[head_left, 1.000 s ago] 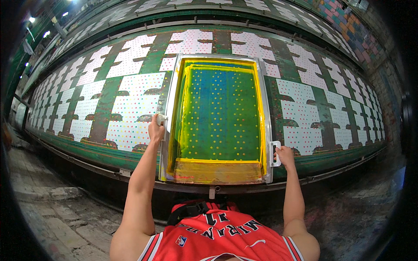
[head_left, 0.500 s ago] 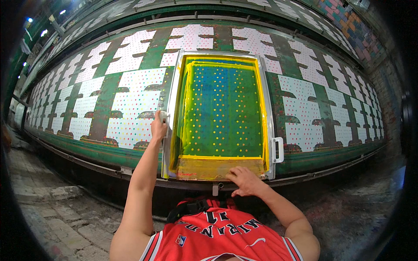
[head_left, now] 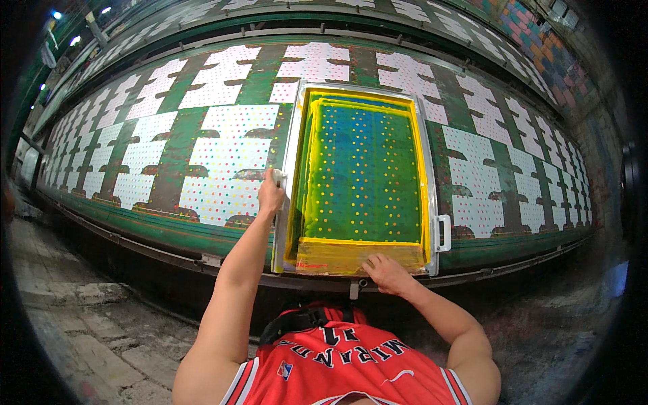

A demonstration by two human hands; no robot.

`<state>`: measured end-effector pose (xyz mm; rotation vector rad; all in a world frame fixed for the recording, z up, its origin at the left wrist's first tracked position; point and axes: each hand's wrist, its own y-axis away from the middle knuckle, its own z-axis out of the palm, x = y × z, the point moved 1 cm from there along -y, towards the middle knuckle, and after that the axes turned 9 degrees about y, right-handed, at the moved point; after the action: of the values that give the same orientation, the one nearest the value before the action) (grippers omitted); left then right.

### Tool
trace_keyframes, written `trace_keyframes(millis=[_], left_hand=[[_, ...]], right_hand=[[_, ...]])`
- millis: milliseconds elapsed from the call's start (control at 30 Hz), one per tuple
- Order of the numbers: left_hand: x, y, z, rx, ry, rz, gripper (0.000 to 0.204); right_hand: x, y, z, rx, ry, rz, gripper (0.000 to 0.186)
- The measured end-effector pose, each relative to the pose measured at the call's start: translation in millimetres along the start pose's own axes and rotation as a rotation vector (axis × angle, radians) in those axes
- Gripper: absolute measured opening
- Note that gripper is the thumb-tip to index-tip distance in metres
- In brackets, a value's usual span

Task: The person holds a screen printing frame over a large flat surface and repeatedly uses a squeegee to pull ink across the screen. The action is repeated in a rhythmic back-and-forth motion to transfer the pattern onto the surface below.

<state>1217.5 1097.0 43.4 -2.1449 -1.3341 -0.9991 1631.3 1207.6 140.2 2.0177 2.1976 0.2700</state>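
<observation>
Head view: a metal-framed printing screen [head_left: 361,175] with yellow-green mesh lies flat on the patterned green-and-white cloth [head_left: 202,169] of a long printing table [head_left: 135,226], at its near edge. The left hand [head_left: 271,196] has its fingers curled around a handle on the frame's left rail. The right hand [head_left: 386,273] rests on the frame's near edge, fingers loosely bent, gripping nothing that shows. A white handle [head_left: 443,233] sits on the right rail.

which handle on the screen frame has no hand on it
The white handle on the frame's right side is free. The left hand grips the left-side handle, while the right hand rests on the frame's near edge.
</observation>
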Motion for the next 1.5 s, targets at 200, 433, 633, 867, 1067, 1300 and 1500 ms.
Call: trace_keyframes(millis=[200,433,633,867,1067,1300,1500], left_hand=[[4,2,-2,-0.012,0.015,0.046,0.065],[-1,-3,1,-0.049,0.046,0.028,0.063],[2,-1,-1,-0.054,0.048,0.007,0.059],[7,-2,-5,-0.084,0.234,-0.110,0.047],[-5,-7,2,-0.038,0.320,-0.043,0.045],[-1,-3,2,-0.024,0.324,-0.031,0.043],[5,-4,1,-0.046,0.221,-0.080,0.040]], right_hand=[[24,-11,2,0.192,-0.205,0.184,0.045],[31,-44,-10,0.163,-0.170,0.467,0.041],[25,-27,-11,0.067,-0.115,0.429,0.026],[-28,-44,11,0.431,-0.059,0.445,0.015],[19,-118,11,0.350,-0.033,0.650,0.015],[128,-217,-12,0.268,-0.026,0.746,0.017],[241,-289,-24,0.317,0.059,0.715,0.018]])
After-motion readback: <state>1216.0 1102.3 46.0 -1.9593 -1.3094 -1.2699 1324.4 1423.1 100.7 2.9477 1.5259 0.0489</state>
